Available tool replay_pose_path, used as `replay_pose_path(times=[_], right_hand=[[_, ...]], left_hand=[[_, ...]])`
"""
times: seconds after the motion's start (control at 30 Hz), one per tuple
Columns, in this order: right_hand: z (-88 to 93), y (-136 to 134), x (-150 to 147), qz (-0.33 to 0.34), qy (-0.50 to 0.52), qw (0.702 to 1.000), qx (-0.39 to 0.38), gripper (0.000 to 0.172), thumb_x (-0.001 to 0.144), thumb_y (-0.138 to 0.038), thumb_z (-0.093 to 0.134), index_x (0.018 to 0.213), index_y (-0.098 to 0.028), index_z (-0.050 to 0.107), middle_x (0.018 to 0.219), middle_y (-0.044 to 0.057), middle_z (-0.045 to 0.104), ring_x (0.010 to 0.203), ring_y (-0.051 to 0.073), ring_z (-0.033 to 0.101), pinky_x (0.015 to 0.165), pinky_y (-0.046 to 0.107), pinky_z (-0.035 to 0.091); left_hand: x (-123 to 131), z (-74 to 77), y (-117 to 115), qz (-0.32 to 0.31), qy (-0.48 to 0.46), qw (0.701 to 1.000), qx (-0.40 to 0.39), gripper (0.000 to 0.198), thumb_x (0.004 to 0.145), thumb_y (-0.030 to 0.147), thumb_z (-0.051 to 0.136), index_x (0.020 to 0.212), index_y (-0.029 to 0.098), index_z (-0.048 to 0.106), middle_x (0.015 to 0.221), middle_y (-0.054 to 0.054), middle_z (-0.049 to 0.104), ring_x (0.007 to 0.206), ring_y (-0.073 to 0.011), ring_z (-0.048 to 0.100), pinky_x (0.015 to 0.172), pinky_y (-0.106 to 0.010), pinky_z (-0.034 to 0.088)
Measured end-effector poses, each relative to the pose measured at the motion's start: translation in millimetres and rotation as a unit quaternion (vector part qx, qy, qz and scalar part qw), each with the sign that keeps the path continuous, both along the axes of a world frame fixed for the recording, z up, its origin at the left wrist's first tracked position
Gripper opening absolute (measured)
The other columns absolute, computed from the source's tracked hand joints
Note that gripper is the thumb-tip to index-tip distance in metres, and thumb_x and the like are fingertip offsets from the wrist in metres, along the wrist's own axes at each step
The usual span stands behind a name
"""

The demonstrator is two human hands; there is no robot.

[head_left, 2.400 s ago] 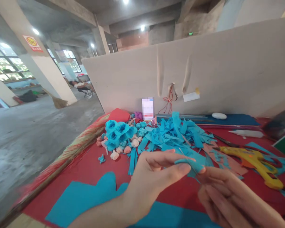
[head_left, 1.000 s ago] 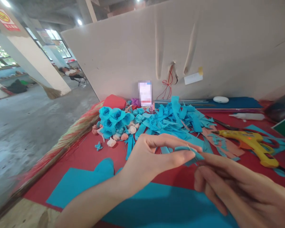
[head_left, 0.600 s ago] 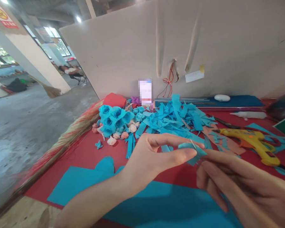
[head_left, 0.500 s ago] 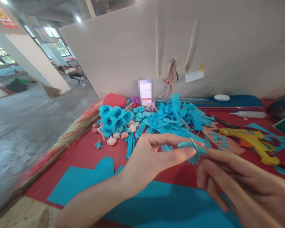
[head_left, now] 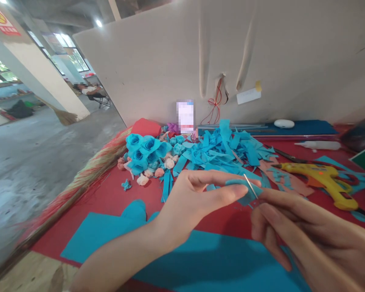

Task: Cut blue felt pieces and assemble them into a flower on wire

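My left hand (head_left: 197, 198) pinches a small blue paper strip (head_left: 245, 190) between thumb and forefinger above the red table (head_left: 109, 194). My right hand (head_left: 307, 239) meets it from the right, fingers closed on a thin metal wire (head_left: 250, 185) that pokes up through the strip. Behind them lies a pile of blue paper strips (head_left: 225, 152). Finished blue paper roses (head_left: 144, 152) and small pink buds sit to its left.
A yellow glue gun (head_left: 325, 180) lies at the right, with a white glue bottle (head_left: 318, 144) behind it. A large blue sheet (head_left: 176, 259) covers the near table. A beige partition board (head_left: 261, 56) stands behind. A broom (head_left: 79, 182) lies along the table's left edge.
The view has dipped and closed in on the table. Both hands stay together on the blue strip; the wire now stands more plainly above it.
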State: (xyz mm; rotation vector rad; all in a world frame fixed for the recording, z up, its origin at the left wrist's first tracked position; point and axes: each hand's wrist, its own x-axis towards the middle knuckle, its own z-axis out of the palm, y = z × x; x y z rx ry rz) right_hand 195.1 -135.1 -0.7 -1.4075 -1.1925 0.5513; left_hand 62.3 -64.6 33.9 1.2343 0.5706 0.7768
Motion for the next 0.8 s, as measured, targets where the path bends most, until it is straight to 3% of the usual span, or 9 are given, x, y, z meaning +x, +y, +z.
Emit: replay_pose_path(times=[0.2,0.37,0.5,0.57,0.67,0.8], right_hand=[[3.8,-2.7,-5.2,-0.007,0.063,0.998,-0.009,0.037,0.073,-0.055,0.053,0.079,-0.022,0.068,0.044,0.001,0.049,0.03,0.013,0.039,0.022,0.022,0.032],[12.3,-6.4,-11.6,-0.02,0.161,0.987,-0.021,0.01,0.07,-0.039,0.062,0.073,-0.03,0.066,0.048,-0.003,0.053,0.031,0.005,0.038,0.029,0.014,0.031],[10.5,-8.6,-1.6,0.08,0.201,0.973,-0.08,0.014,0.071,-0.041,0.064,0.074,-0.028,0.064,0.048,-0.002,0.054,0.031,0.006,0.041,0.029,0.013,0.034],[8.5,-8.6,3.4,0.108,0.226,0.962,-0.111,0.018,0.07,-0.044,0.064,0.073,-0.026,0.063,0.046,-0.001,0.055,0.03,0.008,0.041,0.028,0.015,0.035],[8.4,-7.6,4.1,0.086,0.256,0.954,-0.131,0.018,0.068,-0.046,0.066,0.071,-0.028,0.062,0.045,-0.002,0.054,0.029,0.007,0.039,0.028,0.014,0.034],[13.1,-7.2,-2.3,0.093,0.262,0.95,-0.144,0.018,0.062,-0.05,0.069,0.07,-0.035,0.064,0.048,-0.002,0.058,0.032,0.011,0.048,0.027,0.015,0.037]], left_hand=[[-0.8,-2.3,-1.2,0.002,0.0,1.0,-0.009,0.01,0.075,0.02,0.061,0.078,0.021,0.071,0.087,0.004,0.071,0.089,-0.0095,0.061,0.077,-0.014,0.046],[-2.1,-0.6,-2.5,-0.037,-0.058,0.997,-0.016,0.022,0.083,0.025,0.05,0.083,0.022,0.072,0.089,0.004,0.07,0.094,-0.0128,0.06,0.084,-0.017,0.044],[-1.3,-1.0,-0.6,-0.043,-0.107,0.993,-0.021,0.04,0.09,0.025,0.032,0.084,0.019,0.072,0.088,0.002,0.07,0.095,-0.0118,0.059,0.088,-0.017,0.042],[-0.6,-2.9,0.6,-0.024,-0.103,0.994,-0.006,0.036,0.088,0.021,0.036,0.083,0.019,0.071,0.089,0.003,0.07,0.096,-0.0116,0.058,0.089,-0.017,0.042],[0.1,-6.9,1.2,-0.013,-0.094,0.995,-0.005,0.02,0.083,0.019,0.051,0.078,0.021,0.071,0.086,0.004,0.07,0.094,-0.0126,0.059,0.085,-0.019,0.045],[0.2,-10.2,0.3,-0.027,-0.107,0.994,0.018,0.011,0.078,0.019,0.059,0.076,0.022,0.069,0.083,0.003,0.069,0.088,-0.0125,0.061,0.082,-0.023,0.046]])
